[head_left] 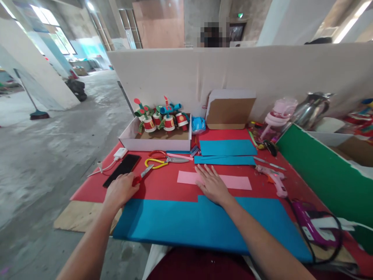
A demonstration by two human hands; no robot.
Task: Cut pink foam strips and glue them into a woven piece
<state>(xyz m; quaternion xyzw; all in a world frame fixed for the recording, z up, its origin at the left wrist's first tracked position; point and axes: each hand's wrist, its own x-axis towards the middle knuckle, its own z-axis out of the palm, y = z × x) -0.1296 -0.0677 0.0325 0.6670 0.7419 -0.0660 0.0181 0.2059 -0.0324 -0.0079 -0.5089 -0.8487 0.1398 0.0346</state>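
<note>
The red table fills the middle of the frame. On its near side, at the lower centre, lies the big blue sheet. In the centre left is the white box, and some small paper figures stand in it. The pink strip lies flat in the centre, between the big blue sheet and two blue pieces. The right hand is flat on this strip, its fingers straight and a little apart. The left hand, at the centre left, is closed on the red handle of the knife. This hand is at the lower end of the black phone; whether they touch, I cannot tell.
</note>
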